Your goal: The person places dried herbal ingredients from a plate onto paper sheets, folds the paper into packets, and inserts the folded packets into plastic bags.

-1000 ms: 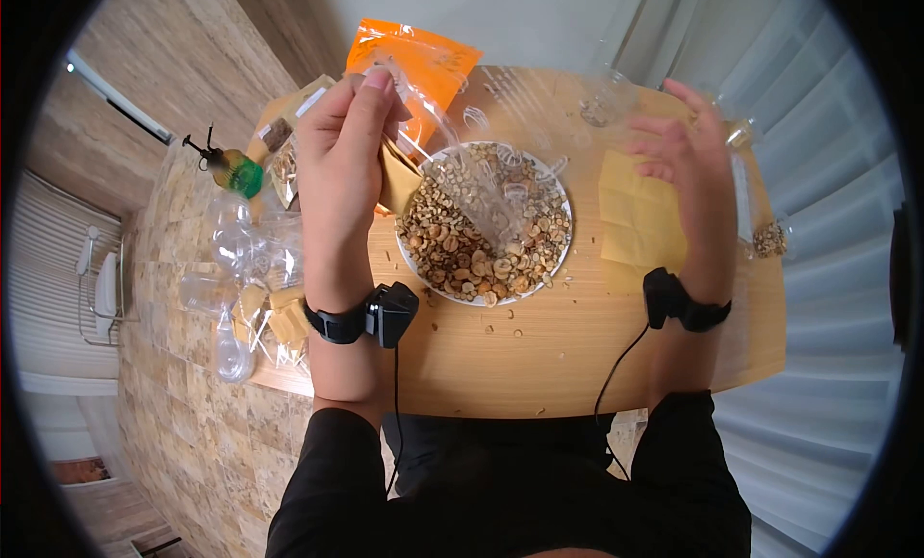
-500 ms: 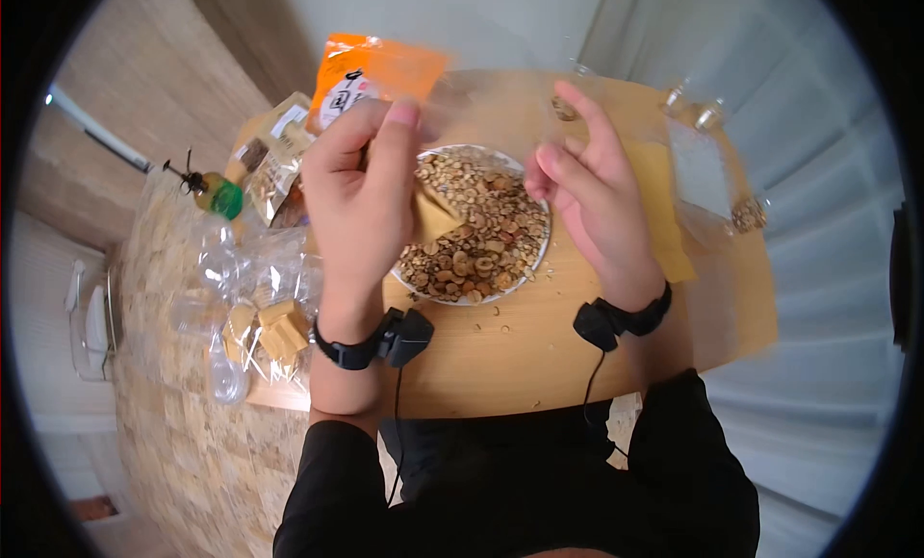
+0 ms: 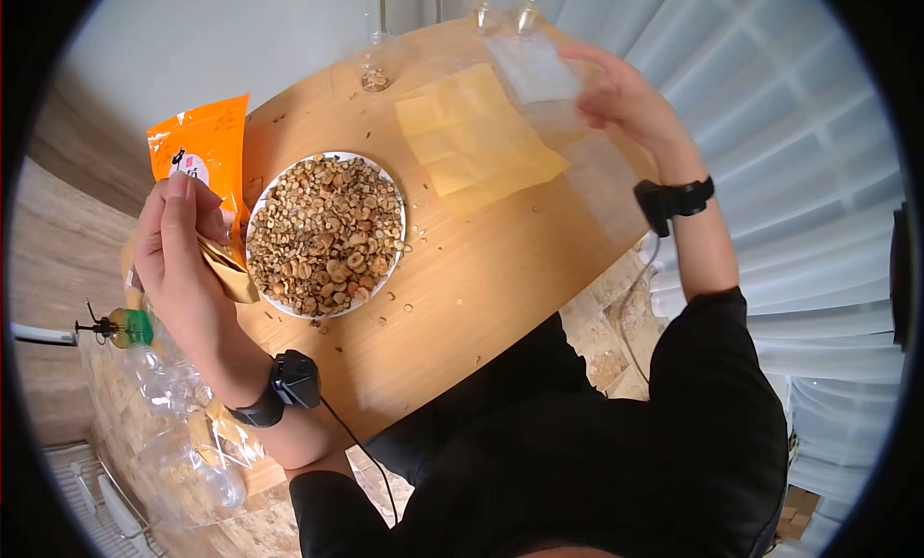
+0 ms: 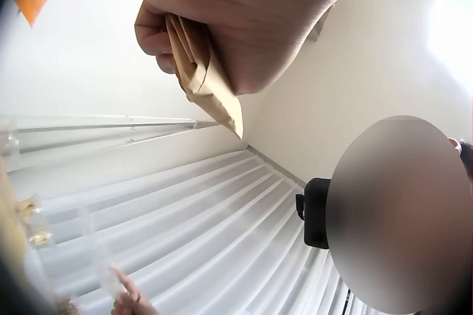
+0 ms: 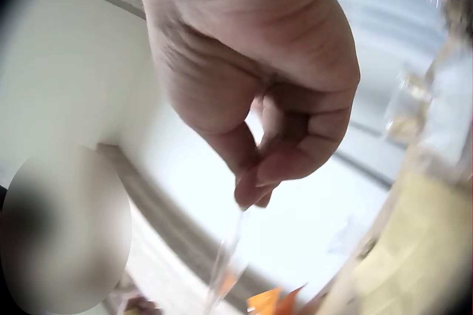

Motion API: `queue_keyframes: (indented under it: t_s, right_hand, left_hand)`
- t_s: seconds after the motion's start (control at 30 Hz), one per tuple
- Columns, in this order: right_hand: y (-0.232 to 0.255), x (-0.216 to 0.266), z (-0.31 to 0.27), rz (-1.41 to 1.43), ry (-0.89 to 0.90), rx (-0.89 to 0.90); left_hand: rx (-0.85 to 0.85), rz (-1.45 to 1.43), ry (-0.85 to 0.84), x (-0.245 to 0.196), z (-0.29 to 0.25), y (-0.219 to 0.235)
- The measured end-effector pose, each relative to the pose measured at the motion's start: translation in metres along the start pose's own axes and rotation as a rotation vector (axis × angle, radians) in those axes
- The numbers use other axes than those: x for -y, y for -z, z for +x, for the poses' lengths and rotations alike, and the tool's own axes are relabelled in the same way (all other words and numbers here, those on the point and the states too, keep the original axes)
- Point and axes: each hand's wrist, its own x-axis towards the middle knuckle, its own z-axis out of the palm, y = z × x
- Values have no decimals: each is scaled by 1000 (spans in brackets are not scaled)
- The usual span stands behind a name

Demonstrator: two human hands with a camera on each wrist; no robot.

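Observation:
My left hand is at the left side of a white plate, gripping a folded brown paper packet. In the left wrist view the packet sticks out below the curled fingers. The plate is heaped with a mix of dried grains and slices. My right hand is raised over the table's far right side. In the right wrist view its thumb and fingertips pinch a thin strip of clear plastic that hangs down. An orange printed bag stands just beyond my left hand.
Creased yellow paper lies right of the plate, with a whitish sheet beyond it. Small clear containers stand at the far edge. Clear bottles and a green spray bottle are at the left. Crumbs dot the tabletop.
The head view has turned, so the table appears tilted. My right hand came in close to the left, then swung away to the far right. My left hand keeps hold of the packet.

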Motion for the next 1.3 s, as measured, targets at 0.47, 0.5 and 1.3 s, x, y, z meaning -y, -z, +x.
queue_keyframes:
  t_s: [0.47,0.5,1.3]
  right_hand:
    - [138,-155,-83,-612,-270,-76]
    - [130,-144,-79,-842,-266,-202]
    - [-262,-2,72,-474,691,531]
  left_hand:
    - [178,-220,364,53,-6,-21]
    - [151,-291,422,66,-9,-18]
    - [-61,-421,492,127,-59,25]
